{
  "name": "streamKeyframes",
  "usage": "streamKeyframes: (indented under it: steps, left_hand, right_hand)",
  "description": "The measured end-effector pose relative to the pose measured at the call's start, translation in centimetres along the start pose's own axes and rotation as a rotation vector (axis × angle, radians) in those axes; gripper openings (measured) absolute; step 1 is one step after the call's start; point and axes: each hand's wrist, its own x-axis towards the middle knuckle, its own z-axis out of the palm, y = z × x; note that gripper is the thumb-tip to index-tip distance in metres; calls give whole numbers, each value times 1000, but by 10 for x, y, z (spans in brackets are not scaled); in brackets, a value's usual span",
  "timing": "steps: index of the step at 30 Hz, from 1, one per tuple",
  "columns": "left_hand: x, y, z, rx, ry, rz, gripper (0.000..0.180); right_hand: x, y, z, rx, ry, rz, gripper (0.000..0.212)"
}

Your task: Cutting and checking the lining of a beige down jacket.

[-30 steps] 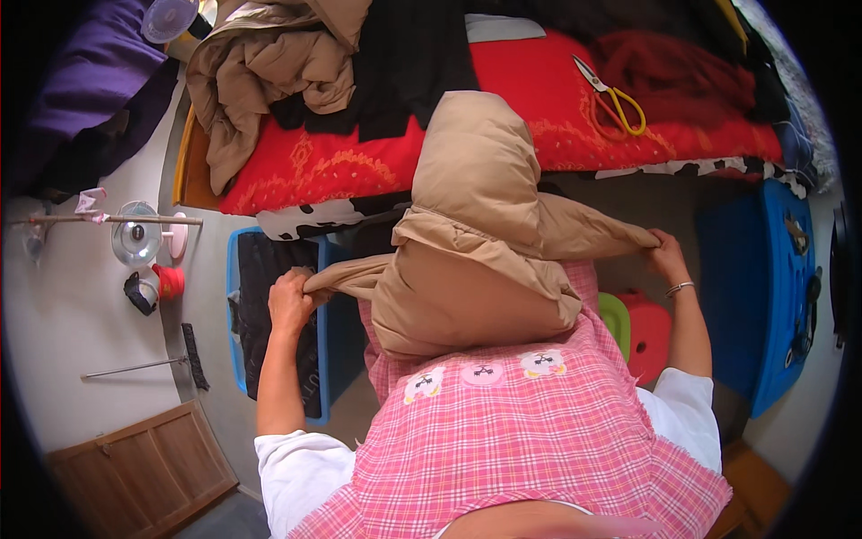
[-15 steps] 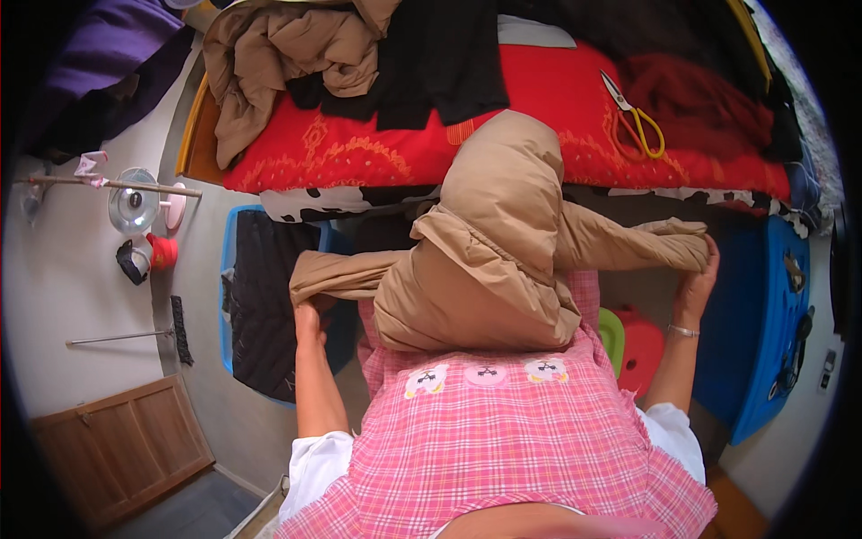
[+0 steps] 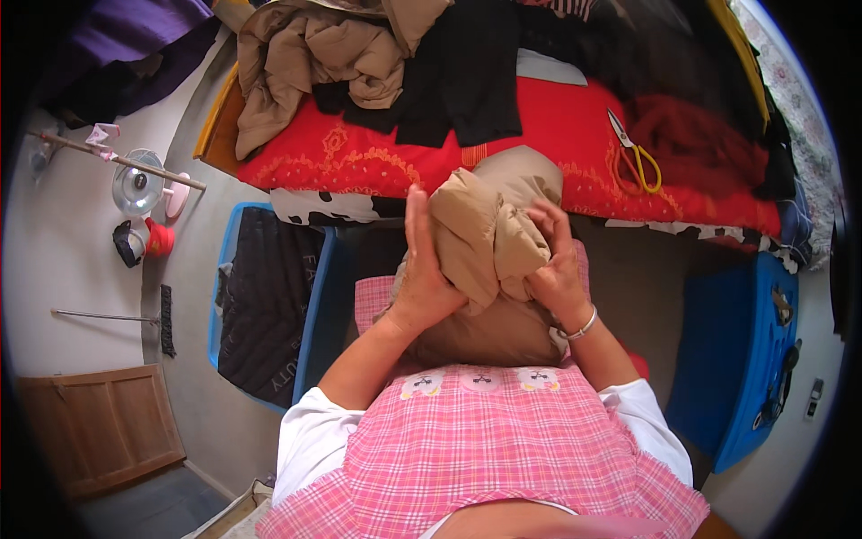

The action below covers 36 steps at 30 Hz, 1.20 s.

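Hands press a folded tan padded garment (image 3: 489, 260) into a tight bundle above the person's lap, just in front of a bed with a red cover (image 3: 557, 126). The left hand (image 3: 422, 269) lies flat and open against the bundle's side, fingers straight; the right hand (image 3: 557, 260) curls closed around the opposite folds, gripping them. Squeezing evenly from both sides, palms opposed, looks the best way to keep the slippery layers from springing apart. Yellow-handled scissors (image 3: 637, 157) rest on the bed well apart from the bundle, and a dark quilted garment fills a blue bin (image 3: 224, 269) on the floor to the left.
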Motion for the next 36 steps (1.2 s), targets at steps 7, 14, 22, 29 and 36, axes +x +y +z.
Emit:
streamKeyframes:
  steps: [7,14,22,29,36]
  left_hand:
    - [-6,-12,1,-241,-4,-199,133]
    - [13,29,-24,40,68,295,86]
    - [32,32,-6,215,104,407,43]
    - [34,27,18,265,138,297,67]
    - [16,16,-5,-108,-264,7,87]
  right_hand:
    - [-15,-35,-18,-366,-368,-292,69]
    - [6,-12,-19,199,155,213,43]
    - [-1,-4,-5,110,-488,286,78]
    - [-3,-13,-3,0,-231,276,46]
    - [3,16,-28,165,-30,129,34]
